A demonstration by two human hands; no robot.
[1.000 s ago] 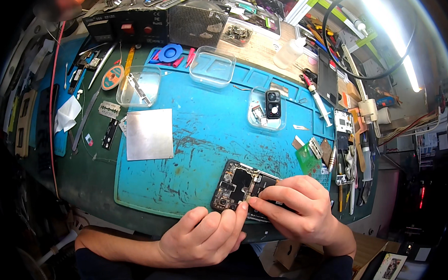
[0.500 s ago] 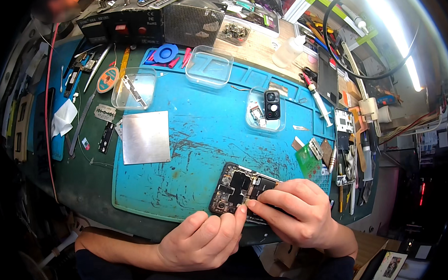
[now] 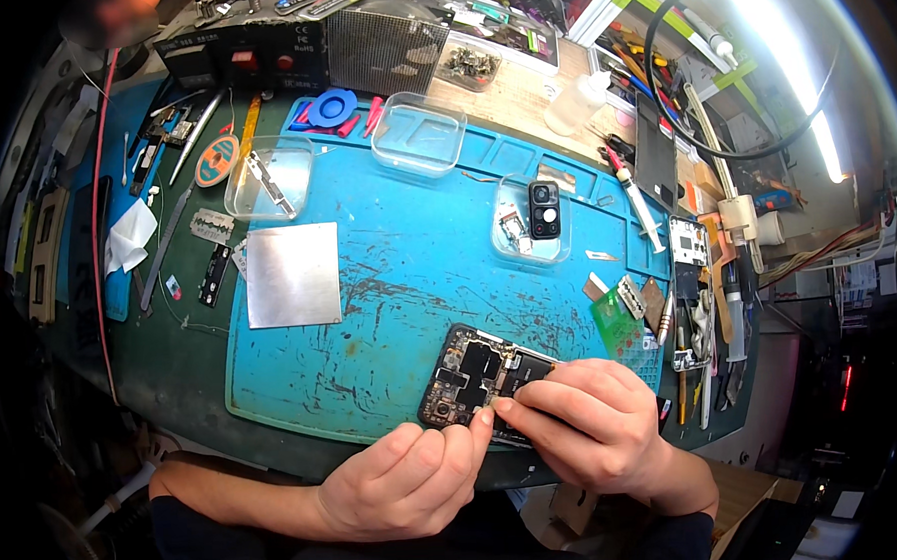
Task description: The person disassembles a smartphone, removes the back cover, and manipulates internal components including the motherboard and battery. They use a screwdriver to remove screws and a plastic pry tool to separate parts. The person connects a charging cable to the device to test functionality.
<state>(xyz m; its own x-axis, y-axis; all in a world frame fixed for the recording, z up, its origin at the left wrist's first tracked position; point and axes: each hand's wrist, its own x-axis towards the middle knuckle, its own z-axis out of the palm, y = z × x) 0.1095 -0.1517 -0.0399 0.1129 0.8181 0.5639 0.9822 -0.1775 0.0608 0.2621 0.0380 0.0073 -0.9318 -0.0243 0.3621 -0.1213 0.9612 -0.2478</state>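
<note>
An opened phone (image 3: 462, 369), its dark board and parts exposed, lies at the near edge of the blue silicone mat (image 3: 368, 273). My left hand (image 3: 402, 477) has curled fingers, with the index fingertip at the phone's lower edge; its thumb is hidden. My right hand (image 3: 600, 429) grips the phone's right part, thumb and index fingertips close to the left index tip. Whatever small part lies between those fingertips is too small to make out. Above them, a clear container (image 3: 513, 257) holds a black camera cover (image 3: 545, 211) and small parts.
A metal plate (image 3: 293, 277) sits on the mat's left half. Two more clear containers (image 3: 417, 121) (image 3: 265, 203) stand toward the back. A syringe (image 3: 635, 197), a phone frame (image 3: 687, 245) and tools crowd the right side. Blades and strips (image 3: 211, 225) lie left. A black machine (image 3: 244, 59) stands behind.
The view has shifted slightly since a second ago. Both hands remain at the phone in nearly the same grip, with barely any movement in the last half second.
</note>
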